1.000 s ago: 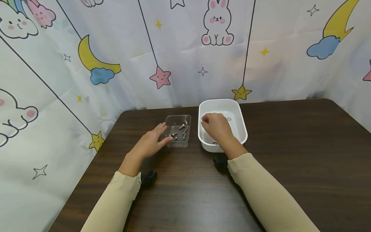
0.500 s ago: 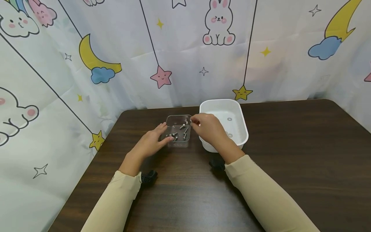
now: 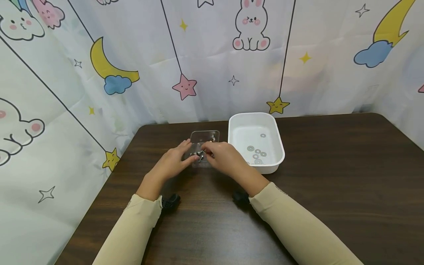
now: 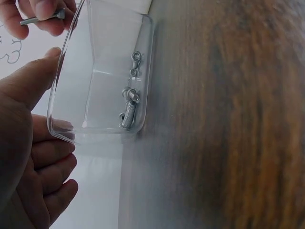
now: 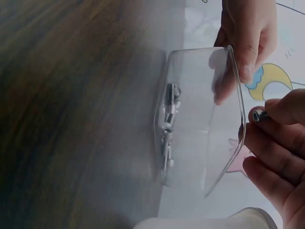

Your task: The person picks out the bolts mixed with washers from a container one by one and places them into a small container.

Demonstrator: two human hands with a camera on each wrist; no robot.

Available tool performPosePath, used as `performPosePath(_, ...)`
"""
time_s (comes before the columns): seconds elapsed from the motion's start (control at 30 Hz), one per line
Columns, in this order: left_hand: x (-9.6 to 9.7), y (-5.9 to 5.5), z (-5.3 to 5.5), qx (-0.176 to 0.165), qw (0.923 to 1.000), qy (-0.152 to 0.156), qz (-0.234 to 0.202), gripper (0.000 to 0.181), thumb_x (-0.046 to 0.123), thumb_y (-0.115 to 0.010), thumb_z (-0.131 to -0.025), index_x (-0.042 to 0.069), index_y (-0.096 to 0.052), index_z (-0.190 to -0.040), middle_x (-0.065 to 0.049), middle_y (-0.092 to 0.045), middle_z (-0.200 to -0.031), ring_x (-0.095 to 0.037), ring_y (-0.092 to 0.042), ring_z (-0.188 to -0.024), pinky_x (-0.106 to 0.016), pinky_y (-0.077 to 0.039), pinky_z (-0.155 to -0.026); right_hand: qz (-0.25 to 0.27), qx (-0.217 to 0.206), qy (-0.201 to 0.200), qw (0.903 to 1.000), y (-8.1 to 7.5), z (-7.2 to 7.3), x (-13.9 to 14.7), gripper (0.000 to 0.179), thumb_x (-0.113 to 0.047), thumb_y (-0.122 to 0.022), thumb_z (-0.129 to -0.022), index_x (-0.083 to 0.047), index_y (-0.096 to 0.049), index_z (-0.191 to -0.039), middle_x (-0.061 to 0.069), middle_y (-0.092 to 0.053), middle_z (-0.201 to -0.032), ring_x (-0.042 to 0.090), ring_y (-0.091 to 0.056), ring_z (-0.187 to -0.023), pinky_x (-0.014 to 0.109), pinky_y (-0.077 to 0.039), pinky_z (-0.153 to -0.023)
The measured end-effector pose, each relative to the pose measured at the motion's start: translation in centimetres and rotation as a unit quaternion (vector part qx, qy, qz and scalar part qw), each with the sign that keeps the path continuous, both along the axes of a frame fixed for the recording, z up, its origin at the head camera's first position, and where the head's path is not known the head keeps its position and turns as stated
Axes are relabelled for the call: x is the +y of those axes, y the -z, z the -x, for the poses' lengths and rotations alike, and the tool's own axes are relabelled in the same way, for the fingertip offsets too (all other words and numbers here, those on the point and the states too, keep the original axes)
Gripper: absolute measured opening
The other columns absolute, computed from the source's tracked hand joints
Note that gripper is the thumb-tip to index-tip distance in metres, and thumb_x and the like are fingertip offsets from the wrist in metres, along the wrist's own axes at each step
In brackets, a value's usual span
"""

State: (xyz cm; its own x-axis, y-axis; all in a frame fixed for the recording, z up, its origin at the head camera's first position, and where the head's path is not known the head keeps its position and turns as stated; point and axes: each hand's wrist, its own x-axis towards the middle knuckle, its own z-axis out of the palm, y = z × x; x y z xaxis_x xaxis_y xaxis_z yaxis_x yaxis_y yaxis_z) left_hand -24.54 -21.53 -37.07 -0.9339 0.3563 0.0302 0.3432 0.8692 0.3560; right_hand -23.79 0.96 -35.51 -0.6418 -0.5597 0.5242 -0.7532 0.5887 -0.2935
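A clear plastic box (image 3: pixel 204 136) holds several metal bolts (image 4: pixel 129 107). My left hand (image 3: pixel 170 162) rests against its left side with loosely extended fingers; the thumb lies over the near rim and some fingers show through the clear wall. Above the box, my right hand (image 3: pixel 226 156) pinches a bolt (image 4: pixel 43 18) between thumb and fingertips. The end of that bolt faces the camera in the right wrist view. In the head view the right hand hides part of the box and its contents.
Right of the box stands a white tub (image 3: pixel 279 152) with several flat washers (image 3: pixel 250 148) on its floor. The dark wooden table (image 3: pixel 331 165) runs back to a patterned curtain (image 3: pixel 212 55).
My right hand has moved left and slightly nearer, from over the white tub to over the clear box, uncovering the washers. The left hand has stayed in place.
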Motion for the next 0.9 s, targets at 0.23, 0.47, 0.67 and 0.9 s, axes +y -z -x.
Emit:
performPosePath(0.23,0.02,0.07,0.07,-0.002,1.0,-0.002,-0.004,0.079,0.061,-0.05,-0.096,0.007,-0.037,-0.152,-0.009,-0.026,-0.162,-0.03,-0.029,-0.147,-0.054,-0.031,-0.115,-0.027,-0.028,-0.02,0.999,0.44,0.14,-0.15,0.017,-0.004,-0.069,-0.089,-0.01,-0.07,-0.104,0.003,-0.075,-0.096,0.014,-0.07,-0.083,0.031,-0.057,-0.075)
performPosePath(0.47,-0.01,0.19,0.07,-0.01,0.9999,-0.002,-0.005,0.081,0.063,-0.049,-0.095,0.007,-0.036,-0.153,-0.008,-0.024,-0.163,-0.031,-0.029,-0.147,-0.055,-0.03,-0.115,-0.04,-0.036,-0.019,0.9984,0.7,0.09,-0.17,0.017,-0.003,-0.069,-0.088,-0.011,-0.069,-0.102,0.002,-0.075,-0.095,0.014,-0.068,-0.081,0.031,-0.056,-0.074)
performPosePath(0.67,-0.01,0.17,0.05,-0.006,1.0,0.0,-0.001,0.081,0.062,-0.049,-0.095,0.006,-0.037,-0.152,-0.009,-0.025,-0.163,-0.032,-0.03,-0.147,-0.055,-0.031,-0.115,-0.032,-0.034,-0.022,0.9987,0.83,0.17,-0.14,0.018,-0.002,-0.068,-0.087,-0.011,-0.069,-0.102,0.002,-0.074,-0.091,0.012,-0.063,-0.073,0.03,-0.054,-0.069)
performPosePath(0.9,0.19,-0.1,0.08,-0.001,1.0,-0.003,0.0,0.077,0.057,-0.053,-0.096,0.005,-0.037,-0.152,-0.011,-0.026,-0.162,-0.033,-0.03,-0.147,-0.056,-0.03,-0.115,-0.026,-0.045,-0.015,0.9985,0.74,0.32,-0.17,0.018,-0.003,-0.068,-0.088,-0.011,-0.07,-0.104,0.001,-0.073,-0.09,0.011,-0.062,-0.071,0.029,-0.054,-0.067)
